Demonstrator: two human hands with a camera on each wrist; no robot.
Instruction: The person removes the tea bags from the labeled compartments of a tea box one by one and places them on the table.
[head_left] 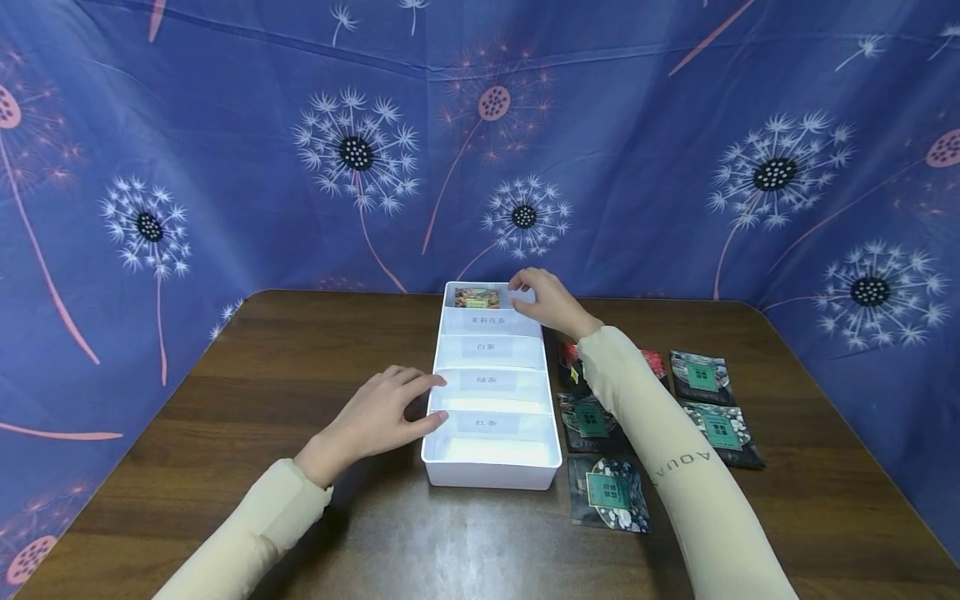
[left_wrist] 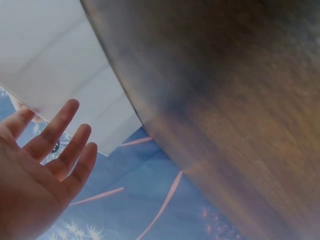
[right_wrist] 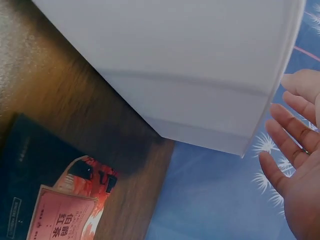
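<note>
A long white divided box (head_left: 487, 477) stands on the table, with labelled compartments in a row. A small colourful packet (head_left: 477, 298) lies in its farthest compartment. My right hand (head_left: 553, 302) is over that far end at the right rim, fingers loosely bent and nothing between them. In the right wrist view, the fingers (right_wrist: 286, 131) are spread beside the box's wall (right_wrist: 190, 40). At the left rim, nearer me, is my left hand (head_left: 378, 417), thumb and forefinger apart and fingertips right at the edge. The left wrist view shows its relaxed fingers (left_wrist: 59, 122) beside the box.
Right of the box lie several dark tea packets with green labels, including a near one (head_left: 609, 493) and a far right one (head_left: 702, 377). Red-patterned packets (head_left: 654, 362) are partly hidden by the right sleeve (head_left: 660, 433). A blue dandelion cloth (head_left: 600, 125) hangs behind the wooden table (head_left: 337, 333).
</note>
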